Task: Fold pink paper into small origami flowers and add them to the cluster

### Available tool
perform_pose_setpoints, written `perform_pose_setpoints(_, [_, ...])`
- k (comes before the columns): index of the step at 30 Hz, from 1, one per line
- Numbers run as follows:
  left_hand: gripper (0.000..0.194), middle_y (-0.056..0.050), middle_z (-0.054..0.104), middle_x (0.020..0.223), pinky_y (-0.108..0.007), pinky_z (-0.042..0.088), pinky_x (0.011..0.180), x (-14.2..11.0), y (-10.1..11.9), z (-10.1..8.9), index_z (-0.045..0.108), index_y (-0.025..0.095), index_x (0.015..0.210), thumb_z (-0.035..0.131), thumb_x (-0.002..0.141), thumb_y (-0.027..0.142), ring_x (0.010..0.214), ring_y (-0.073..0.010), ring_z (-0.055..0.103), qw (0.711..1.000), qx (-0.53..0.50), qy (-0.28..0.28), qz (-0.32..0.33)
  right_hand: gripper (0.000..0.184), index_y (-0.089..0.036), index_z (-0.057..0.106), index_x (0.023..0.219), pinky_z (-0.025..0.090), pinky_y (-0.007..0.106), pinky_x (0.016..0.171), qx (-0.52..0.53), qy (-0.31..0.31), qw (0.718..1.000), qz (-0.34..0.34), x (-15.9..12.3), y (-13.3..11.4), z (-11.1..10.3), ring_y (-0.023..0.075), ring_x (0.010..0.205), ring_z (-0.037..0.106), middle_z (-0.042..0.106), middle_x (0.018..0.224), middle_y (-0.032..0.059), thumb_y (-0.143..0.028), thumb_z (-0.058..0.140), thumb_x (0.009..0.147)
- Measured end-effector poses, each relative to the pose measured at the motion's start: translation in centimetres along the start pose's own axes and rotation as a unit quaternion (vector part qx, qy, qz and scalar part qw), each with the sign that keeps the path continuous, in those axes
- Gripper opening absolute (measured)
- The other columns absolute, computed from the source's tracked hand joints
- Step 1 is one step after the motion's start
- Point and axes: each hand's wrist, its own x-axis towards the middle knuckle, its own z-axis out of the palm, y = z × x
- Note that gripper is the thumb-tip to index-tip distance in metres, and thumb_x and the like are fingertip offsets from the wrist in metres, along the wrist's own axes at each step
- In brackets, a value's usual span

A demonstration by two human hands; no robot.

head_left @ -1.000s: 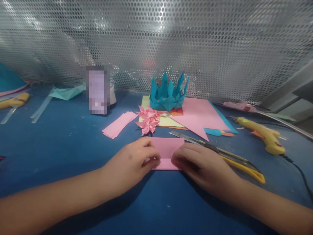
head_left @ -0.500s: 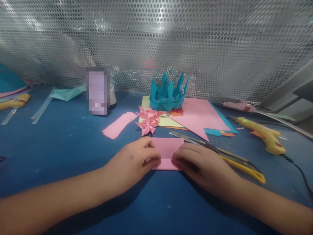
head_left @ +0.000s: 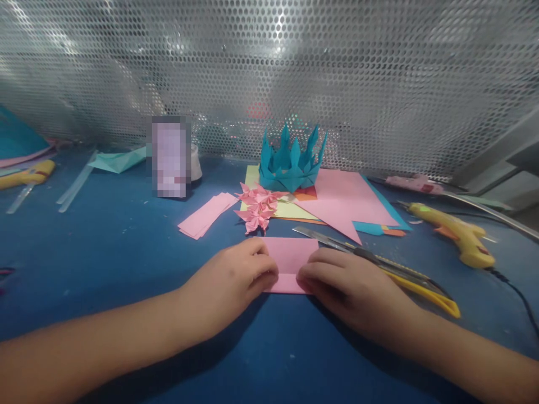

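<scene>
1. We've got one smooth pink paper (head_left: pixel 291 253) with a crosswise crease, lying on the blue table (head_left: pixel 290 359) between our two hands. Our left hand (head_left: pixel 233 278) is pinching its left side, our right hand (head_left: pixel 353 283) its right.
2. Beyond it: one spiky teal paper crown (head_left: pixel 290 177), one stack of flat pink strips (head_left: pixel 208 215), plus pointy folded pink flowers (head_left: pixel 257 207), too bunched to count.
3. Two yellow glue guns (head_left: pixel 469 238), one each side; one metal-bladed cutter (head_left: pixel 370 256) by our right hand.
</scene>
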Motion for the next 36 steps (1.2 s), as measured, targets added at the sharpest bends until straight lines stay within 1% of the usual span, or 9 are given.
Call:
perform_pose_setpoints(10, [0.013, 0.000, 0.052, 0.084, -0.023, 0.041, 0.063, -0.06, -0.06, 0.07, 0.057, 0.016, 0.076, 0.049, 0.087, 0.014, 0.071, -0.0107, 0.050, 1.000, 0.015, -0.004, -0.011, 0.024, -0.020, 0.067, 0.088, 0.042, 0.022, 0.057, -0.015, 0.023, 0.999, -0.036, -0.21, 0.23, 0.05, 0.0131, 0.066, 0.055, 0.059, 0.074, 0.0034, -0.015, 0.043, 0.090])
perform_pose_setpoints(15, [0.018, -0.001, 0.052, 0.083, -0.025, 0.042, 0.063, -0.20, 0.20, -0.18, 0.060, 0.014, 0.076, 0.046, 0.089, 0.016, 0.068, -0.0111, 0.050, 0.999, 0.049, -0.023, 0.002, 0.023, -0.020, 0.067, 0.089, 0.041, 0.022, 0.056, -0.025, 0.026, 0.999, -0.039, -0.28, 0.14, -0.04, 0.0128, 0.064, 0.054, 0.058, 0.073, 0.0029, -0.016, 0.044, 0.090])
perform_pose_setpoints(19, [0.020, -0.002, 0.052, 0.082, -0.024, 0.042, 0.065, -0.20, 0.09, -0.30, 0.060, 0.014, 0.079, 0.044, 0.090, 0.016, 0.071, -0.0116, 0.051, 0.998, 0.046, -0.034, 0.018, 0.024, -0.020, 0.067, 0.089, 0.041, 0.023, 0.056, -0.025, 0.018, 0.999, -0.035, -0.36, 0.03, -0.10, 0.0129, 0.064, 0.055, 0.058, 0.073, 0.0031, -0.016, 0.043, 0.091])
perform_pose_setpoints(21, [0.019, -0.002, 0.051, 0.083, -0.024, 0.040, 0.064, -0.29, 0.03, -0.26, 0.060, 0.014, 0.081, 0.043, 0.090, 0.015, 0.071, -0.0116, 0.050, 0.997, 0.057, -0.038, 0.032, 0.025, -0.020, 0.067, 0.088, 0.042, 0.023, 0.055, -0.023, 0.023, 0.999, -0.037, -0.33, -0.07, -0.14, 0.0130, 0.063, 0.055, 0.059, 0.073, 0.0033, -0.016, 0.043, 0.090])
perform_pose_setpoints(24, [0.017, -0.001, 0.050, 0.081, -0.024, 0.035, 0.058, -0.51, 0.06, -0.16, 0.060, 0.018, 0.086, 0.044, 0.089, 0.017, 0.070, -0.0125, 0.048, 0.992, 0.114, -0.039, 0.049, 0.025, -0.020, 0.067, 0.087, 0.043, 0.023, 0.056, -0.015, 0.028, 0.999, -0.034, -0.22, -0.14, -0.17, 0.0132, 0.064, 0.056, 0.060, 0.074, 0.0036, -0.013, 0.043, 0.089])
perform_pose_setpoints(27, [0.021, 0.000, 0.047, 0.078, -0.024, 0.029, 0.054, -0.63, 0.16, -0.16, 0.061, 0.021, 0.090, 0.040, 0.091, 0.019, 0.066, -0.0125, 0.044, 0.982, 0.163, -0.065, 0.071, 0.023, -0.020, 0.067, 0.087, 0.044, 0.023, 0.057, -0.003, 0.023, 0.999, -0.024, -0.16, -0.11, -0.19, 0.0133, 0.066, 0.057, 0.061, 0.075, 0.0035, -0.012, 0.045, 0.088])
perform_pose_setpoints(31, [0.023, 0.001, 0.045, 0.075, -0.024, 0.025, 0.052, -0.51, 0.10, -0.18, 0.060, 0.024, 0.097, 0.039, 0.089, 0.018, 0.063, -0.0122, 0.041, 0.977, 0.173, -0.087, 0.094, 0.016, -0.020, 0.062, 0.083, 0.043, 0.023, 0.059, 0.004, 0.022, 1.000, 0.007, -0.23, -0.16, -0.25, 0.0131, 0.067, 0.058, 0.062, 0.075, 0.0017, -0.013, 0.048, 0.085])
perform_pose_setpoints(33, [0.020, 0.001, 0.046, 0.076, -0.023, 0.027, 0.052, -0.41, -0.01, -0.10, 0.059, 0.022, 0.094, 0.040, 0.089, 0.019, 0.063, -0.0120, 0.041, 0.979, 0.155, -0.079, 0.104, 0.009, -0.020, 0.057, 0.083, 0.041, 0.023, 0.055, -0.016, 0.027, 0.998, 0.057, -0.27, -0.27, -0.27, 0.0129, 0.062, 0.056, 0.061, 0.071, 0.0000, -0.013, 0.051, 0.082])
perform_pose_setpoints(36, [0.022, -0.001, 0.052, 0.080, -0.023, 0.034, 0.056, -0.29, -0.18, 0.09, 0.058, 0.018, 0.088, 0.036, 0.091, 0.018, 0.067, -0.0128, 0.046, 0.985, 0.111, -0.064, 0.118, 0.008, -0.020, 0.050, 0.079, 0.037, 0.022, 0.049, -0.039, 0.015, 0.994, 0.097, -0.25, -0.43, -0.24, 0.0121, 0.054, 0.051, 0.057, 0.066, -0.0026, -0.013, 0.051, 0.078])
